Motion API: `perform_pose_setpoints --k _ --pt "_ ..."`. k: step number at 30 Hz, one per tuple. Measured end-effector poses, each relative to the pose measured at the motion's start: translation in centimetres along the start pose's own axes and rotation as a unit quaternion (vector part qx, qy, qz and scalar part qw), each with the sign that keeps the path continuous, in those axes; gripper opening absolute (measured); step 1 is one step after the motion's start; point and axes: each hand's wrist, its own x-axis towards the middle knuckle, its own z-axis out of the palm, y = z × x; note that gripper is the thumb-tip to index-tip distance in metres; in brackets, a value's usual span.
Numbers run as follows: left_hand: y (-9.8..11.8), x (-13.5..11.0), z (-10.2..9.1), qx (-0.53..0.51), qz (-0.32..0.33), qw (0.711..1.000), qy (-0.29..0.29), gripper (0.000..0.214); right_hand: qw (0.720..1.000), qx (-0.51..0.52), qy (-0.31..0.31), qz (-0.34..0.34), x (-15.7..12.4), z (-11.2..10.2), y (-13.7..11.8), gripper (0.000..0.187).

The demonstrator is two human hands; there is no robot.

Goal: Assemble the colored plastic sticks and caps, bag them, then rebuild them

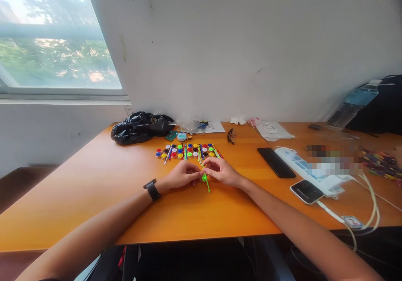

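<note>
Pinching a slanting green stick [207,186] between thumb and forefinger, the right hand [222,172] met the left hand [184,174] low over the table [94,197]. A green disc [204,178] sat on the stick just below the right fingertips. The left hand's fingers were bent and nearly closed at the disc's edge; whether they gripped it could not be told. Just beyond both hands lay rows of coloured discs [195,154], with thin sticks [185,152] among them. A phone [276,162] lay right of the right hand; a black bag [141,128] lay beyond the left hand, farther left.
</note>
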Motion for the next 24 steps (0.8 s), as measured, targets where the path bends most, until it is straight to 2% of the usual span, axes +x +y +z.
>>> perform_pose_setpoints --k 3,6,10,13,16,19,22,24 --pt "-0.5 0.0 0.1 0.116 0.055 0.991 0.035 0.042 1.000 0.002 -0.025 0.013 0.1 -0.3 0.6 0.045" --pt "-1.0 0.0 -0.3 0.216 0.126 0.966 0.061 0.026 0.998 -0.001 -0.055 0.013 0.0 -0.3 1.1 0.051" --pt "-1.3 -0.1 -1.2 0.279 0.188 0.940 0.055 0.024 0.997 -0.024 -0.074 0.002 -0.2 -0.2 0.7 0.043" --pt "-1.2 -0.1 -2.5 0.299 0.206 0.924 0.119 0.027 0.994 -0.066 -0.089 -0.011 -0.6 -0.2 -0.1 0.040" --pt "-1.0 0.0 -4.9 0.334 0.201 0.896 0.213 0.028 0.987 -0.131 -0.086 -0.033 -0.9 0.0 -0.8 0.034" --pt "-1.5 0.1 -8.4 0.365 0.176 0.871 0.278 0.027 0.979 -0.178 -0.081 -0.051 -1.1 0.2 -1.3 0.019" --pt "-2.9 0.0 -11.5 0.384 0.147 0.865 0.287 0.035 0.974 -0.201 -0.087 -0.056 -1.2 -0.1 -1.6 0.008" --pt "-4.1 -0.1 -12.8 0.384 0.116 0.875 0.271 0.047 0.970 -0.218 -0.101 -0.045 -1.2 -0.7 -1.7 0.006"
